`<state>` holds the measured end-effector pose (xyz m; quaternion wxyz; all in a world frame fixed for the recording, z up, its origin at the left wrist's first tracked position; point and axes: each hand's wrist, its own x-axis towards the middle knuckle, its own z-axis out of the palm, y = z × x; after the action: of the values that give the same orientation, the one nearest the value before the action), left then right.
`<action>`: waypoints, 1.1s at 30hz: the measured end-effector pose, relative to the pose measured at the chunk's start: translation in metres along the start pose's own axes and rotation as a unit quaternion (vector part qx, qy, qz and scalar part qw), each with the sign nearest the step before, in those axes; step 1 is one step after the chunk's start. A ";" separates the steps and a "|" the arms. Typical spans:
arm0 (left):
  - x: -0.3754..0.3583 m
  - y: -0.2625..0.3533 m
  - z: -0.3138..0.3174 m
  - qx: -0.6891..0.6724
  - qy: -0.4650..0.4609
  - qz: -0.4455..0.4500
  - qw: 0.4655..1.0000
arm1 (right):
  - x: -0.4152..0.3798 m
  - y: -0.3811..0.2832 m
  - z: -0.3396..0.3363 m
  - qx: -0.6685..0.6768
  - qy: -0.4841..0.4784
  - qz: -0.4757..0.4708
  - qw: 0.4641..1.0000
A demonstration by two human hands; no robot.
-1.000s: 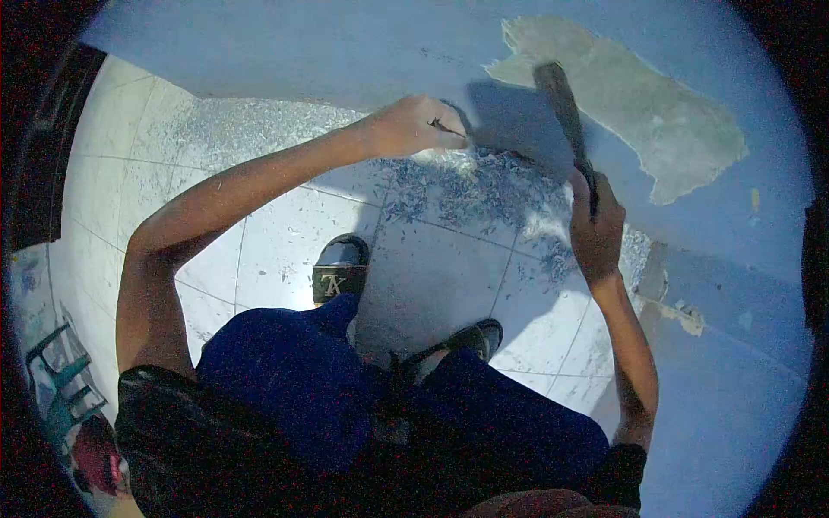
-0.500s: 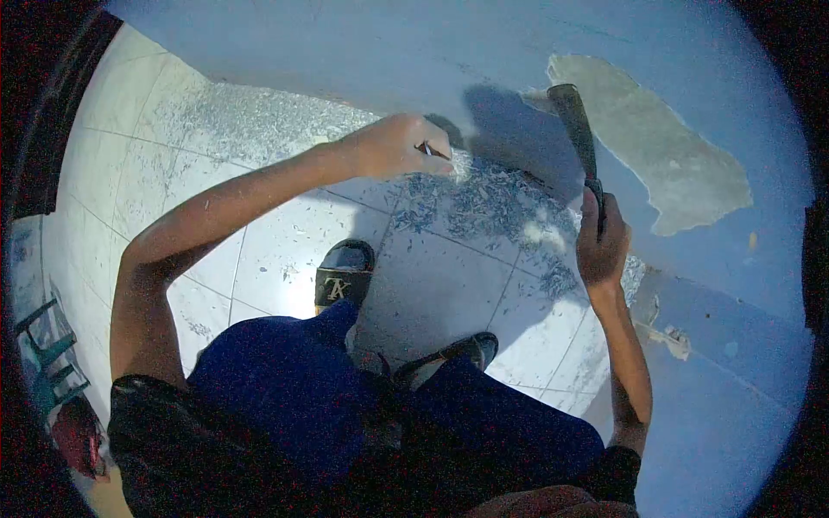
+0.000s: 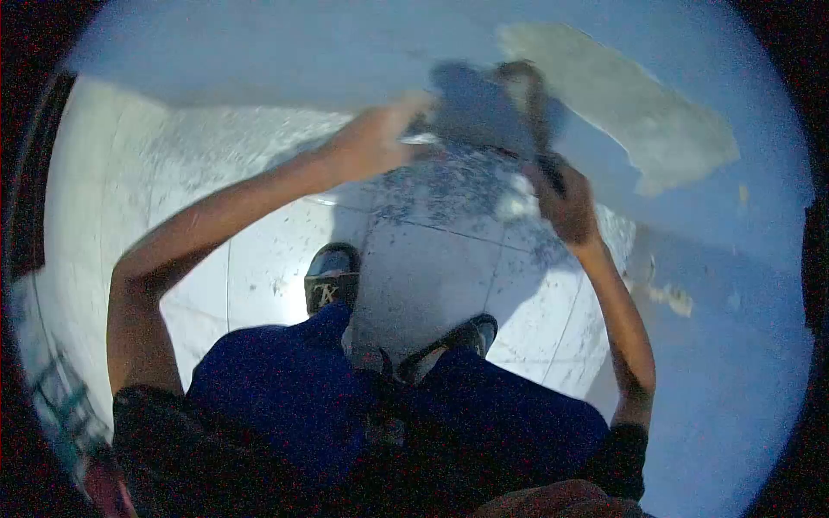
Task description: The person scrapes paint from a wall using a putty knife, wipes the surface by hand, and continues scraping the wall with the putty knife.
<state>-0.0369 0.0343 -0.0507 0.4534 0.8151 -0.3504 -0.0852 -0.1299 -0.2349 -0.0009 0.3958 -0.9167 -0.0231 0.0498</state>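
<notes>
My left hand is stretched out low beside the blue wall, blurred by motion, its thumb and fingers apart. A small pale spot shows between them, above the floor debris. In my right hand is a long dark blade-like tool, narrow near the fist and wider towards its blunt far end. Motion smears the tool, and its far end overlaps the wall beside a bare grey patch. Dark flakes lie scattered on the floor below both hands.
Pale floor tiles spread around my two sandalled feet, with a sandal at left. More flakes and dust run along the wall's foot. A smaller chipped spot marks the wall at right. A greenish rack-like object stands at far left.
My left hand has opened from a pinch and shifted slightly left. My right hand has moved left with the tool, whose far end has swung left along the wall. The view has shifted slightly.
</notes>
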 end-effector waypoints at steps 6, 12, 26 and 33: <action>0.004 0.046 0.011 0.116 0.137 0.119 0.977 | -0.021 0.013 0.029 -0.046 -0.203 -0.104 0.973; -0.019 0.038 0.040 -0.097 -0.415 -0.052 0.903 | -0.048 0.025 0.045 -0.097 -0.192 -0.201 0.956; -0.017 0.001 0.057 0.037 -0.321 -0.053 0.945 | 0.022 0.030 -0.127 -0.488 0.420 -0.198 0.739; -0.012 0.026 0.057 0.045 -0.343 -0.094 0.934 | 0.047 0.057 -0.127 -0.472 0.466 -0.250 0.705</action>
<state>-0.0848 -0.0054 -0.0645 0.2589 0.7849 -0.4100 -0.3857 -0.0691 -0.3622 0.0409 -0.1304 -0.8510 -0.0845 -0.5017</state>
